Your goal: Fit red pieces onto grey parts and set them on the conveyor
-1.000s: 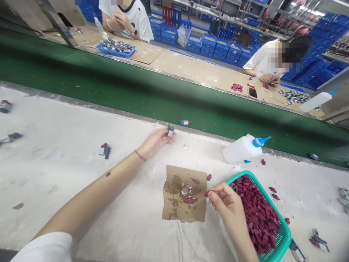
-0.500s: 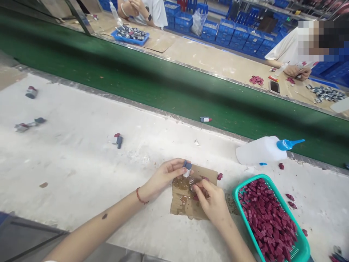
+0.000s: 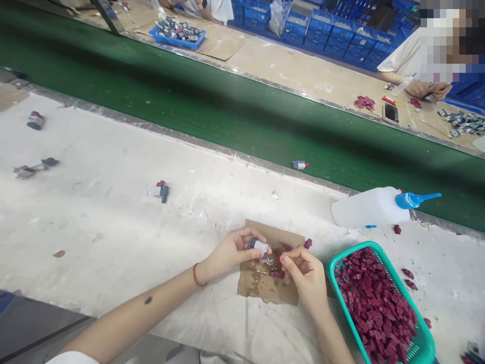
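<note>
My left hand (image 3: 242, 246) is closed round a small grey-and-white plastic part (image 3: 259, 246), held tilted above a piece of brown cardboard (image 3: 252, 288). Just right of it, my right hand (image 3: 305, 270) has thumb and forefinger pinched together; what they hold, if anything, is too small to make out. Between the hands, a wet, shiny round patch (image 3: 270, 261) shows on the cardboard. A dark red piece (image 3: 277, 273) lies there under the right fingertips, and another dark red piece (image 3: 308, 243) rests at the cardboard's right edge.
A green basket (image 3: 329, 273) of dark red pieces stands at right, below a lying white bottle (image 3: 369, 207) with a blue nozzle. Assembled parts (image 3: 162, 191) lie leftward. Beyond runs a green belt (image 3: 227, 111) carrying a part (image 3: 300, 165). Two people sit across it.
My left hand has tipped the grey-and-white part from upright to nearly sideways. My right hand has lifted off the wet patch, slightly rightward. Further right on the belt is the part there.
</note>
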Motion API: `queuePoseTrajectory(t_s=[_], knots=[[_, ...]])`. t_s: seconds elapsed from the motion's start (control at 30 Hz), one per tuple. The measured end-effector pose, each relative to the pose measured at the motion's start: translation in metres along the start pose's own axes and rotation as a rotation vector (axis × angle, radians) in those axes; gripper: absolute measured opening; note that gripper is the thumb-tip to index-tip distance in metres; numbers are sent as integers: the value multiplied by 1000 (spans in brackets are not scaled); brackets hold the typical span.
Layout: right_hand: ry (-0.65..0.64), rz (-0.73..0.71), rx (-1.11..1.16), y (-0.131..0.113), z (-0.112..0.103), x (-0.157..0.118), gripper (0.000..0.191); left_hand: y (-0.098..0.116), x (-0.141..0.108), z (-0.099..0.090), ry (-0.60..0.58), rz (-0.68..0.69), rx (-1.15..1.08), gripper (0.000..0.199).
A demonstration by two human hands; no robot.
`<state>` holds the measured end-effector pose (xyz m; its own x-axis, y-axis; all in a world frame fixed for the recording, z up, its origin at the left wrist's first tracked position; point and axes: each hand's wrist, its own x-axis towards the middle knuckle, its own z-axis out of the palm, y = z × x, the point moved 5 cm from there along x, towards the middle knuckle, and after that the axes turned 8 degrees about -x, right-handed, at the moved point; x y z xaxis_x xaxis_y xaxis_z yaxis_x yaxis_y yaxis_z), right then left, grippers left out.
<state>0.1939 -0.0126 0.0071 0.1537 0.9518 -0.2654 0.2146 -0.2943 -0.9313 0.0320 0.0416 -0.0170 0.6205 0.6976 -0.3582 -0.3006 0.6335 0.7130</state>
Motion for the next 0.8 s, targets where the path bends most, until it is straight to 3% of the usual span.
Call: queuePoseTrajectory(t_s=[0.3,0.57,0.8], knots=[[-26,53,392,5,10,-1,31,-1,-3,3,-9,170,117,34],[61,91,467,7,17,-2,35,0,-10,6,-20,374,279,21],[54,88,458,9,23,-2,37,9,-16,11,-43,672,518,6]])
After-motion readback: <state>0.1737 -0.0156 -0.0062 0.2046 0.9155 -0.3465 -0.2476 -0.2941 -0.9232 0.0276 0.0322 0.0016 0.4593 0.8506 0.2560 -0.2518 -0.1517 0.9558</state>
